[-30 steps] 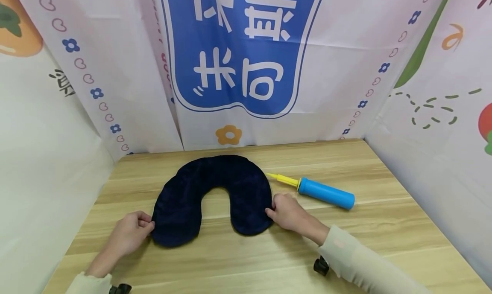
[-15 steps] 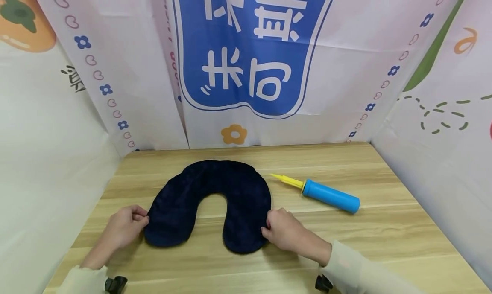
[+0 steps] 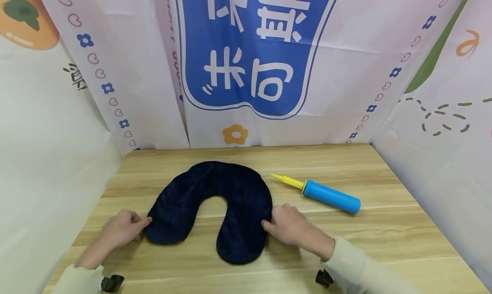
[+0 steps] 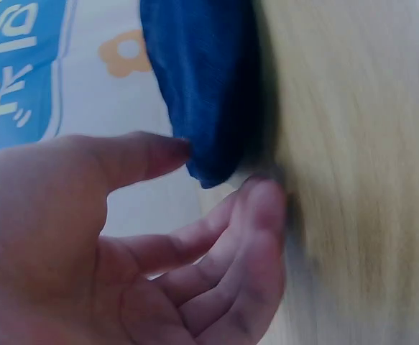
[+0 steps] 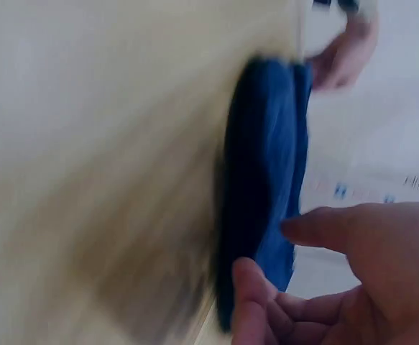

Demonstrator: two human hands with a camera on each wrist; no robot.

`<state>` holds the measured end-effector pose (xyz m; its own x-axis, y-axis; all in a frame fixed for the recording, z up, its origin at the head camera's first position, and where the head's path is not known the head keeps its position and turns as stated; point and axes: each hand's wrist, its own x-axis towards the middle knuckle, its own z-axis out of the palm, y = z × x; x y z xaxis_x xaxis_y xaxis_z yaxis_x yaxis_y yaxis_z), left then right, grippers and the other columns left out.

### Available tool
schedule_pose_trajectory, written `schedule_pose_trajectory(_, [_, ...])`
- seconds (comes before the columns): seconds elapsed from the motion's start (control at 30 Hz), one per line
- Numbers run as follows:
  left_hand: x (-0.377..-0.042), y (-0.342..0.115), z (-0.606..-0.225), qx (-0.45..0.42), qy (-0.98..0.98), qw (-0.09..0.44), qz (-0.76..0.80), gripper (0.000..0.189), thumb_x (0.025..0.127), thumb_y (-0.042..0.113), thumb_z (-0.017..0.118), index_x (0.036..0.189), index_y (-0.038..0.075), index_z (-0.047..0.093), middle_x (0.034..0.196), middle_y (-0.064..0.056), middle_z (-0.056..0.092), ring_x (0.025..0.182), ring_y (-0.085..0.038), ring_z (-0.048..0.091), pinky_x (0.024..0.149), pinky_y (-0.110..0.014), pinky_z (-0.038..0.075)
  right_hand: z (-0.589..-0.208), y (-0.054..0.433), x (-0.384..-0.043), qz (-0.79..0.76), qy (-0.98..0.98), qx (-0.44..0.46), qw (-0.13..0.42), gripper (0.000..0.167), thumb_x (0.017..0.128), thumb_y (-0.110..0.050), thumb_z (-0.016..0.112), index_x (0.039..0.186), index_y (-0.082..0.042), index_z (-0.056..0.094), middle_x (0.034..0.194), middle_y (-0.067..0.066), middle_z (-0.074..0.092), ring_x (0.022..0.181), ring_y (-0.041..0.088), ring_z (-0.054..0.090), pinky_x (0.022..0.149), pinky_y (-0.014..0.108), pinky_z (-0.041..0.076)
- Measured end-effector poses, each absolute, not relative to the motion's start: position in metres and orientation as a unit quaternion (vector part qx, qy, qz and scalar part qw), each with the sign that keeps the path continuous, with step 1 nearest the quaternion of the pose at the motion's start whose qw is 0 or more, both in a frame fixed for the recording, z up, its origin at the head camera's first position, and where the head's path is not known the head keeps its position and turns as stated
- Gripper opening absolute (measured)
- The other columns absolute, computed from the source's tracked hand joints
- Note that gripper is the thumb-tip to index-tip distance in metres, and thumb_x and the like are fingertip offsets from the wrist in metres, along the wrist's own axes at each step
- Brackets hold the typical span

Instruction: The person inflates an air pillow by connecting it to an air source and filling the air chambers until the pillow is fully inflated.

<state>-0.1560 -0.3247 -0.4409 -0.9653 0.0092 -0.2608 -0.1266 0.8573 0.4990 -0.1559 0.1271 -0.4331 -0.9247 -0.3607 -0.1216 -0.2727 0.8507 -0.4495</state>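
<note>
A dark navy U-shaped neck pillow (image 3: 246,200) lies on the wooden table, its two arms pointing toward me and the right one reaching nearer. My left hand (image 3: 122,229) pinches the outer edge of its left arm. In the left wrist view, the thumb (image 4: 148,154) rests on the navy fabric (image 4: 209,86) while the fingers curl below its edge. On the other side, my right hand (image 3: 288,225) grips the outer edge of the right arm. The right wrist view shows the thumb (image 5: 324,228) on the upper face of the pillow (image 5: 256,165) and the fingers curled under the side.
To the right of the pillow lies a hand pump with a blue barrel (image 3: 332,196) and a yellow nozzle (image 3: 288,181). Printed cloth (image 3: 146,93) hangs behind the table (image 3: 330,247) and along both sides.
The right arm of the pillow has shifted toward me with my right hand on it, and the pillow now sits slightly askew. The pump stays where it was; the head view has shifted a little.
</note>
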Motion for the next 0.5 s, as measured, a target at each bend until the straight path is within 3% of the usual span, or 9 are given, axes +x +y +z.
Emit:
schedule_pose_trajectory(0.2, [-0.148,-0.318,-0.441,-0.026,0.932,0.144,0.333,0.031,0.105,0.027,0.064,0.093,-0.001,0.068,0.073,-0.003,0.073,0.067,-0.015,0.069,0.056,-0.027,0.052,-0.457,0.144,-0.206,-0.238,0.959,-0.123,0.092,0.065,0.103,-0.036,0.067,0.046,-0.019,0.040,0.040,-0.010,0.027,0.036,0.007,0.025,0.039,0.023,0.023])
schedule_pose_trajectory(0.37, [-0.146,-0.321,-0.447,-0.033,0.929,0.130,0.346,0.029,0.104,0.023,0.066,0.098,-0.006,0.067,0.072,-0.003,0.075,0.066,-0.015,0.070,0.057,-0.027,0.054,-0.497,0.157,-0.234,-0.308,0.928,-0.184,0.098,0.061,0.103,-0.036,0.066,0.049,-0.024,0.039,0.044,-0.014,0.028,0.037,0.004,0.025,0.038,0.024,0.023])
schedule_pose_trajectory(0.5, [-0.150,-0.328,-0.447,-0.040,0.924,0.117,0.363,0.030,0.105,0.023,0.065,0.099,-0.007,0.069,0.074,-0.004,0.075,0.068,-0.014,0.069,0.059,-0.026,0.056,-0.474,0.150,-0.218,-0.335,0.919,-0.178,0.108,0.060,0.103,-0.027,0.067,0.050,-0.023,0.039,0.045,-0.013,0.029,0.039,0.004,0.026,0.040,0.021,0.023])
